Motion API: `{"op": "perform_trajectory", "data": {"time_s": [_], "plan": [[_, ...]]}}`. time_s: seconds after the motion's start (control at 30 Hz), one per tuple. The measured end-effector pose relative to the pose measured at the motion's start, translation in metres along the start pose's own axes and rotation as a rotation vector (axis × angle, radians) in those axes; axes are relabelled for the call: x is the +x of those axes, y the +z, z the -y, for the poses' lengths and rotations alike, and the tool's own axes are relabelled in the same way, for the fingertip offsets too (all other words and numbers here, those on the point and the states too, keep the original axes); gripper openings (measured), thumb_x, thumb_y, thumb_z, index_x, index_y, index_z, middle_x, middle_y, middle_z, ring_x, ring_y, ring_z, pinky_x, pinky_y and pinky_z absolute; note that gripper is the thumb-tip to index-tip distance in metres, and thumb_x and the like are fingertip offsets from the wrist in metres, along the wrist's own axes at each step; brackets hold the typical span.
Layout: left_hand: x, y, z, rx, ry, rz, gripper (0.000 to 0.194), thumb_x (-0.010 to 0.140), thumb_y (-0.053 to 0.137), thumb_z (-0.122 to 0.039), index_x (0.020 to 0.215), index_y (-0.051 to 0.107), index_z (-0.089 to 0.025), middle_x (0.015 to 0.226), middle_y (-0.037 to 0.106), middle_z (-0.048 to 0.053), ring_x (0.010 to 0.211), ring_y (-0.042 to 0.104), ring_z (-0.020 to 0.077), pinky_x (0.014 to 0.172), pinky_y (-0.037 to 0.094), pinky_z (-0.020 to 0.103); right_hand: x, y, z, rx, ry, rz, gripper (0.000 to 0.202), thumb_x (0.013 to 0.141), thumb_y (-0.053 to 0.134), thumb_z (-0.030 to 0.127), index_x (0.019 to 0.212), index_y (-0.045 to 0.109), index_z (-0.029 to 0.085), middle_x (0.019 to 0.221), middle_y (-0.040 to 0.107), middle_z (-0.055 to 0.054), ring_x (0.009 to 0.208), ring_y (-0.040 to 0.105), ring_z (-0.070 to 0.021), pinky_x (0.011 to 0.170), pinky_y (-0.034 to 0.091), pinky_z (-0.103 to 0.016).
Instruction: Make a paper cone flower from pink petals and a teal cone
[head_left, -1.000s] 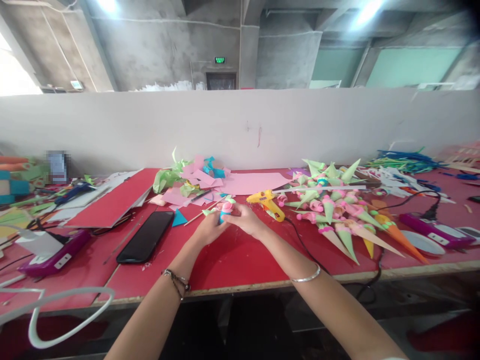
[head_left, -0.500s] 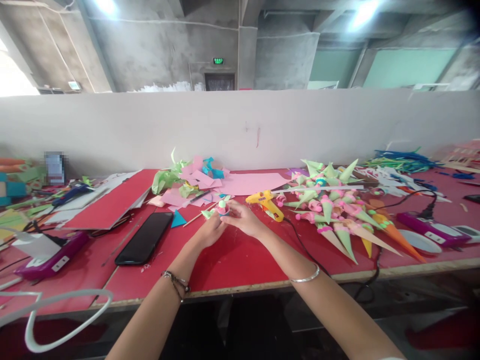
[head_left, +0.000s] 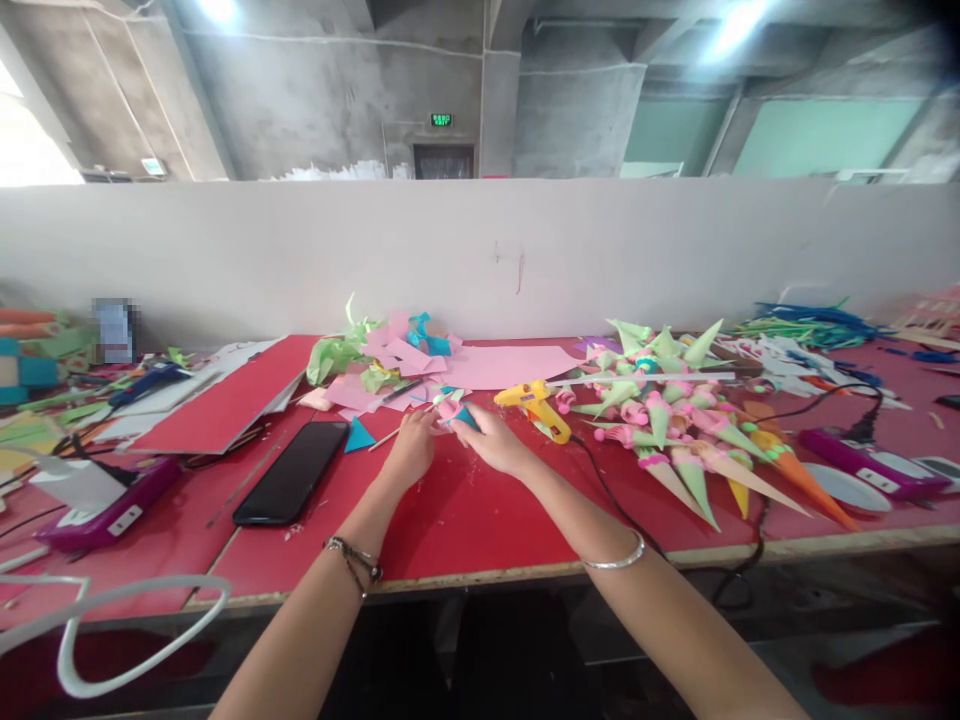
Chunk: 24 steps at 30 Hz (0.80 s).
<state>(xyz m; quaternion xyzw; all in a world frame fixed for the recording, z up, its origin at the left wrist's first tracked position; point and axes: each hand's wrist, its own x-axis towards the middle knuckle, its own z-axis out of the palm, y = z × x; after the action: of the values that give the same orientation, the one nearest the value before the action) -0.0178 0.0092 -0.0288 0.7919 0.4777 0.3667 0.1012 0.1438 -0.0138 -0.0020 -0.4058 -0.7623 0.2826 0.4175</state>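
Over the red table, both hands meet at a small paper craft piece of pink and blue with a pale green tip. My left hand has its fingers closed at the piece's left side. My right hand grips the blue part between thumb and fingers, and its palm hides some of it. Just right of that hand lies a yellow glue gun with a long white glue stick in its back. A thin wooden stick and a blue paper triangle lie left of my left hand.
A black phone lies on the left. Several paper cones in green, pink and orange pile up at right. Paper scraps lie behind the hands. Purple power strips sit at both sides, with cables along the table edge.
The craft piece has been tipped over, so its blue part now shows toward my right hand. My left hand has turned and shifted slightly left.
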Motion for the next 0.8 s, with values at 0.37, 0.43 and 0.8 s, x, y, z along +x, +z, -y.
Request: {"op": "perform_trajectory", "data": {"time_s": [0.37,0.43,0.8], "plan": [[-0.003,-0.017,-0.019,-0.056,-0.223,-0.167,0.033,0.084,0.034,-0.025,0.112,0.048,-0.013,0.070,0.065,0.004,0.061,0.062,0.0150,0.060,0.045,0.025,-0.003,0.000,-0.002,-0.296,0.010,0.018,0.040,0.079,0.044,0.049,0.054,0.051,0.019,0.044,0.043,0.002,0.043,0.042,-0.0107,0.043,0.023,-0.022],[-0.004,-0.019,-0.022,-0.026,-0.244,-0.193,0.033,0.086,0.032,-0.028,0.110,0.050,-0.015,0.064,0.063,0.003,0.058,0.060,0.0157,0.059,0.043,0.025,-0.005,0.000,-0.001,-0.345,0.012,0.029,0.048,0.079,0.043,0.053,0.046,0.046,0.018,0.039,0.037,0.002,0.039,0.037,-0.0090,0.041,0.019,-0.022],[-0.005,-0.019,-0.022,0.003,-0.294,-0.315,0.025,0.081,0.040,-0.027,0.102,0.051,-0.019,0.075,0.058,0.003,0.062,0.053,0.0150,0.058,0.038,0.024,-0.006,-0.002,-0.002,-0.537,0.049,0.054,0.047,0.074,0.052,0.049,0.040,0.044,0.019,0.038,0.043,-0.001,0.041,0.044,-0.0118,0.044,0.020,-0.024]]}}
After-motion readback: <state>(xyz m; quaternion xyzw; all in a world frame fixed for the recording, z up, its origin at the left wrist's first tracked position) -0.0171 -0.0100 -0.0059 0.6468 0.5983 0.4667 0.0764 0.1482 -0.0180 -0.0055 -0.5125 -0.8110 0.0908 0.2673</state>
